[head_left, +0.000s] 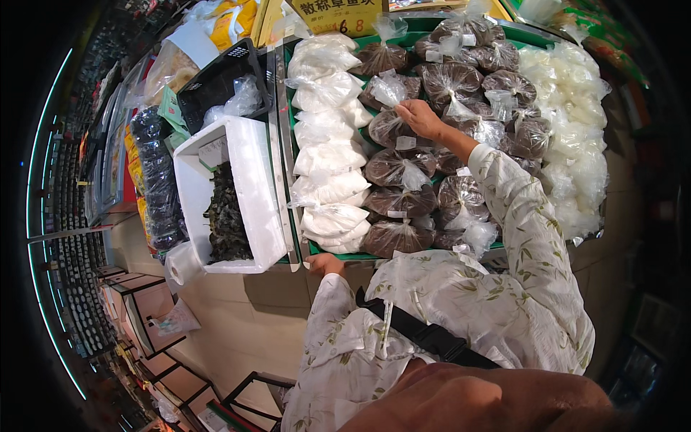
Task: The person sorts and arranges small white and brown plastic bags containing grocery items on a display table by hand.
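Stretched over the display, my right hand [423, 120] has its fingers closed at the gathered clear top of a plastic bag [410, 88] of dark brown goods. That bag lies among several similar tied bags, some with small white labels. My left hand [327, 265] is low at the near left corner, fingers curled on the rim of the green-lined display bin [296, 245]. Just beyond it a column of bags of white powdery goods [327, 158] runs away from me. What the brown goods are, I cannot make out.
Left of the bin stands a white foam box [263, 194] with dark leafy goods, and behind it a black plastic crate [223, 75]. Clear bags of pale goods [572, 137] fill the right side. A yellow price sign [338, 16] stands at the back.
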Available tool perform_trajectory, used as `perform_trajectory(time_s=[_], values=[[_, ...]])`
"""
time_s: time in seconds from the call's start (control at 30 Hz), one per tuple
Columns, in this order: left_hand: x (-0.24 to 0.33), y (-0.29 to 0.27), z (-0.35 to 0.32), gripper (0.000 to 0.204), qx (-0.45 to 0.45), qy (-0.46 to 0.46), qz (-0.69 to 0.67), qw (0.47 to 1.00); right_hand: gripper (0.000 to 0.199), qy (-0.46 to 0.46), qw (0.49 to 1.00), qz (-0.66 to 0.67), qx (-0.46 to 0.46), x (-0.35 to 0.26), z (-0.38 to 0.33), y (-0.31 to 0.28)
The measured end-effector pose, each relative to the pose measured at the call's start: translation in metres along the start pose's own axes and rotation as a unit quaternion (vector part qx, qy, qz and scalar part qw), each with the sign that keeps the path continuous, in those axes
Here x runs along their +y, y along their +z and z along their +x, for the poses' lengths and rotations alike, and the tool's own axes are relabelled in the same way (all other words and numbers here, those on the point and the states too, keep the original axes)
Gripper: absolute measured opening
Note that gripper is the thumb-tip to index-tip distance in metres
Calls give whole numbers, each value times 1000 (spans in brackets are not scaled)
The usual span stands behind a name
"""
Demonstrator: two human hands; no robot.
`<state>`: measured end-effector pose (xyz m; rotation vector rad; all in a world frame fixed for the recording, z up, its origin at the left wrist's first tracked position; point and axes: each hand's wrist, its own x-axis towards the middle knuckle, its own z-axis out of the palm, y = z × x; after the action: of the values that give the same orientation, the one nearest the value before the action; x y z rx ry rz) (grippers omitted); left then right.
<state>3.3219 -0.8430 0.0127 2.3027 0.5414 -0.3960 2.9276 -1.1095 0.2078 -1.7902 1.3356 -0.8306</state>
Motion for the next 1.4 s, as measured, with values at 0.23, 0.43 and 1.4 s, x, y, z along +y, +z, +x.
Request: perform_trajectory(time_s=[0.23,0.43,1.4], values=[[21,-12,-44,51,83,-5,31,996,41,38,989,-30,-142,43,38,9],[15,-10,-39,55,96,20,-24,995,40,43,977,-201,-53,53,41,25],[14,-53,-32,52,-132,32,92,986,32,61,976,-203,-49,37,6,20]])
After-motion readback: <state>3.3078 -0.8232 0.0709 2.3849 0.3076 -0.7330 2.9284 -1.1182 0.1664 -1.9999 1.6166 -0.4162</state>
